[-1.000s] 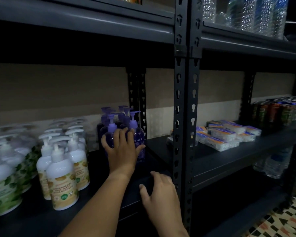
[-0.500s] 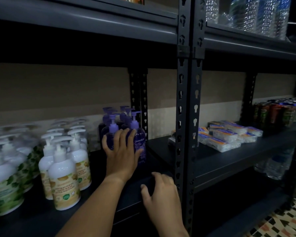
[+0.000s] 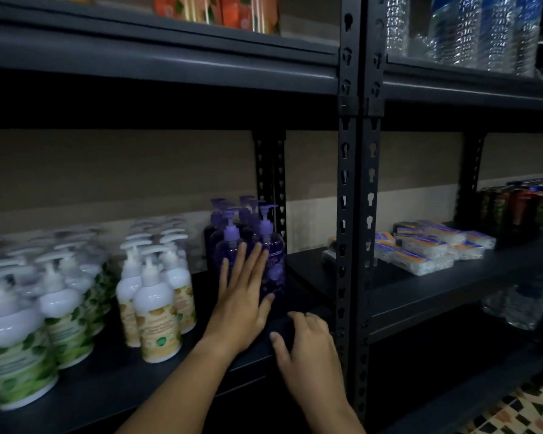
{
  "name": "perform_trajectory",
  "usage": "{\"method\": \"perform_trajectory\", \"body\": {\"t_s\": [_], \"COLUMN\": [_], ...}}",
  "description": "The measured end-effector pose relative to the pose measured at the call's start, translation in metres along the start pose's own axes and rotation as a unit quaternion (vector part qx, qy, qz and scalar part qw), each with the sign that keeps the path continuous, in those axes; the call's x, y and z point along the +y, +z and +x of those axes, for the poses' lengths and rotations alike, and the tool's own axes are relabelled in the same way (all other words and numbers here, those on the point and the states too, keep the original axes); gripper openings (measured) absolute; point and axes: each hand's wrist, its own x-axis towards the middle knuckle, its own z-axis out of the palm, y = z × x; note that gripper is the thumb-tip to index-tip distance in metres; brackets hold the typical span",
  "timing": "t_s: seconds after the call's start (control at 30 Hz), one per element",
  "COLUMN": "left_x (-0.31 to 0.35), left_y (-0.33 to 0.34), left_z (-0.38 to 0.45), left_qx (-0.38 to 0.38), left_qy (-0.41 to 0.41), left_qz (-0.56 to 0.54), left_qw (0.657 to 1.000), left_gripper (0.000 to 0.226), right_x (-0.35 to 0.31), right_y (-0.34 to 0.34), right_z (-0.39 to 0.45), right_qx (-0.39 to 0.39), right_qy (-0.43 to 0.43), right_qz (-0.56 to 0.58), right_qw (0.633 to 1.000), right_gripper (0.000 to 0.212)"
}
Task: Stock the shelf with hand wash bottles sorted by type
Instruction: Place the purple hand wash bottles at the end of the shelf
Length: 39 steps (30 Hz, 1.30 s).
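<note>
Several purple pump bottles (image 3: 275, 255) stand grouped at the right end of the dark shelf (image 3: 113, 377). My left hand (image 3: 243, 296) lies flat with straight fingers against the front purple bottles. My right hand (image 3: 308, 349) rests on the shelf's front edge, fingers curled over the lip. Left of the purple group stand white bottles with yellow labels (image 3: 157, 321), and further left white bottles with green leaf labels (image 3: 22, 349).
A black perforated upright post (image 3: 355, 214) rises just right of my hands. Beyond it the neighbouring shelf holds small wrapped packs (image 3: 427, 249) and drink cans (image 3: 521, 205). Plastic water bottles (image 3: 464, 29) stand on the shelf above. Patterned floor tiles (image 3: 521, 411) show at the bottom right.
My left hand's fingers have straightened from a curl around the purple bottle to lie flat against it. The right hand stays on the shelf edge.
</note>
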Motion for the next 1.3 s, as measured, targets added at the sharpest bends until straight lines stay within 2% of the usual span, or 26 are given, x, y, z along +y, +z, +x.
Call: {"method": "perform_trajectory", "body": {"t_s": [0.1, 0.27, 0.43, 0.53, 0.63, 0.77, 0.93, 1.03, 1.1, 1.17, 1.23, 1.3], "left_x": [0.007, 0.013, 0.005, -0.011, -0.031, -0.061, -0.082, -0.091, -0.098, -0.106, -0.117, -0.127], "left_y": [-0.027, -0.085, -0.147, -0.175, -0.195, -0.219, -0.239, -0.243, -0.241, -0.233, -0.221, -0.205], "left_z": [-0.031, -0.105, -0.198, -0.264, -0.339, -0.451, -0.566, -0.618, -0.649, -0.682, -0.716, -0.749], "left_qx": [0.017, 0.020, 0.073, 0.060, 0.039, 0.007, 0.030, 0.022, 0.068, 0.112, 0.138, 0.170], "left_qy": [-0.020, -0.074, -0.161, -0.244, -0.345, -0.491, -0.615, -0.704, -0.743, -0.757, -0.783, -0.812], "left_qz": [-0.119, -0.163, -0.124, -0.085, -0.052, 0.001, 0.070, 0.143, 0.168, 0.144, 0.077, 0.002], "left_qw": [0.993, 0.984, 0.976, 0.964, 0.937, 0.871, 0.784, 0.696, 0.644, 0.627, 0.601, 0.558], "left_gripper": [0.061, 0.033, 0.025, 0.023, 0.024, 0.026, 0.034, 0.052, 0.070, 0.082, 0.080, 0.079], "right_x": [-0.016, -0.061, -0.121, -0.153, -0.179, -0.221, -0.262, -0.267, -0.267, -0.265, -0.262, -0.258], "right_y": [-0.002, 0.016, 0.054, 0.082, 0.115, 0.173, 0.255, 0.300, 0.327, 0.344, 0.363, 0.376], "right_z": [-0.014, -0.059, -0.115, -0.147, -0.171, -0.204, -0.263, -0.301, -0.320, -0.331, -0.342, -0.351], "right_qx": [-0.009, -0.025, -0.034, -0.104, -0.183, -0.293, -0.450, -0.517, -0.541, -0.546, -0.544, -0.545], "right_qy": [-0.025, -0.085, -0.175, -0.213, -0.238, -0.270, -0.284, -0.285, -0.297, -0.289, -0.288, -0.297], "right_qz": [0.002, 0.027, 0.060, 0.055, 0.055, 0.058, 0.030, -0.004, -0.045, -0.068, -0.085, -0.103], "right_qw": [1.000, 0.996, 0.982, 0.970, 0.952, 0.915, 0.846, 0.807, 0.785, 0.783, 0.783, 0.777], "right_gripper": [0.046, 0.034, 0.026, 0.034, 0.040, 0.043, 0.047, 0.047, 0.046, 0.049, 0.056, 0.063]}}
